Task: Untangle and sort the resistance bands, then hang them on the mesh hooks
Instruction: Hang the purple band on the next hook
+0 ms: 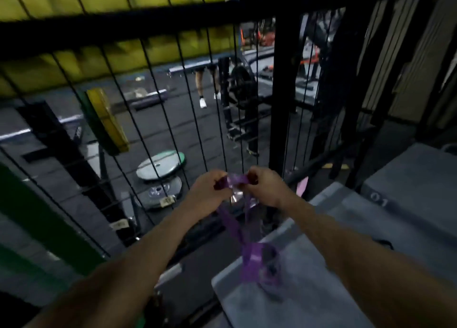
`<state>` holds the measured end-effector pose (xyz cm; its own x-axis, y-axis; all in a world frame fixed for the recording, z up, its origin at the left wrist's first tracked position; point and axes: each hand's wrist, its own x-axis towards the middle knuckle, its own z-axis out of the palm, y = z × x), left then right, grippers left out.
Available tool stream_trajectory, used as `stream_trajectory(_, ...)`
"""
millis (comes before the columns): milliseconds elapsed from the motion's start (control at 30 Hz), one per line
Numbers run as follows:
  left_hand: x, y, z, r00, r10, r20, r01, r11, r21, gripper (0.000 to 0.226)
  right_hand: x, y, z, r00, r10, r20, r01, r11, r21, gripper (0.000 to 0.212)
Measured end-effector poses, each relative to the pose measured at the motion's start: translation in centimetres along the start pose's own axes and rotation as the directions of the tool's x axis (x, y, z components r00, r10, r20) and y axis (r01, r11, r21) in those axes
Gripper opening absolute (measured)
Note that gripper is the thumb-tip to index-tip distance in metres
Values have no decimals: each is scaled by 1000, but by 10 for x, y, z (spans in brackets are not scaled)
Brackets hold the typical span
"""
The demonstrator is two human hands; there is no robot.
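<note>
Together both hands (237, 189) pinch a flat purple band (237, 180)

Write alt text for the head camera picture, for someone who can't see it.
A person's left hand and right hand grip the top of a purple resistance band close to a black wire mesh panel. The band's loops hang down onto a grey padded box. Behind the mesh, weight plates lie on a dim gym floor.

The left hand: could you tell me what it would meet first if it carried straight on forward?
Probably the wire mesh right ahead of the left hand, which grips the purple band; depth is unclear.
</note>
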<state>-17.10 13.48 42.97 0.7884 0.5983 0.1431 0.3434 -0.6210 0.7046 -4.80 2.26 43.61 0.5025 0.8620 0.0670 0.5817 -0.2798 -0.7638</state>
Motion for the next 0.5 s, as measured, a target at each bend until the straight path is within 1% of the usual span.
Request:
stream_trajectory(33,0,9,-14,999,15,-29,-16,999,-39,15,0,-17,-10,999,-23,-26,23,1000,18,33)
stream_trajectory(67,-1,20,-27,998,24,-63,-30,996,-84,18,0,-33,-18,997,-49,-56,50,998,27,32)
stream_trajectory(133,-5,42,-53,993,30,-112,-49,984,-171,34,0,-66,-34,989,-91,-116,96,994,42,29)
stream_trajectory(167,-9,53,-66,992,49,-120,-74,974,-213,33,-1,-81,-41,984,-112,-139,118,992,39,28)
stream_trajectory(233,-14,73,-88,987,90,-132,-126,945,-303,14,-2,-109,-55,975,-140,-172,150,988,46,30)
stream_trajectory(300,-19,85,-108,983,98,-156,-149,920,-361,15,-5,-134,-67,958,-176,-227,195,978,68,29)
stream_trajectory(400,-32,98,-132,989,81,-125,-126,902,-412,7,-10,-172,-83,924,-194,-328,266,945,189,27)
stream_trajectory(500,-43,102,-150,993,92,-70,-113,898,-425,3,-11,-202,-97,901,-172,-398,318,886,337,28)
